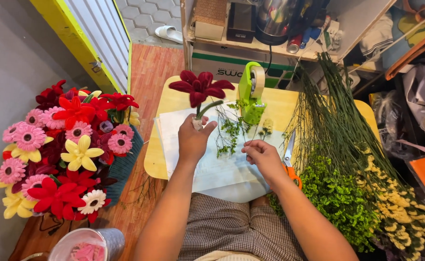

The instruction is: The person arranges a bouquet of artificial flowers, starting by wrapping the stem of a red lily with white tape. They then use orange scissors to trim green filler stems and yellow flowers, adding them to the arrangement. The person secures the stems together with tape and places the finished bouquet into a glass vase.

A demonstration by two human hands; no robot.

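The left hand (192, 140) is closed around the stem of a dark red flower (200, 87), holding it upright over the far left part of the small yellow table (173, 101). The right hand (265, 158) pinches what seems to be a thin green sprig (231, 133), too fine to tell for sure, above white paper (212, 169). Orange-handled scissors (289, 162) lie just right of it, a green tape dispenser (252, 92) farther off. A bouquet (67, 150) stands left.
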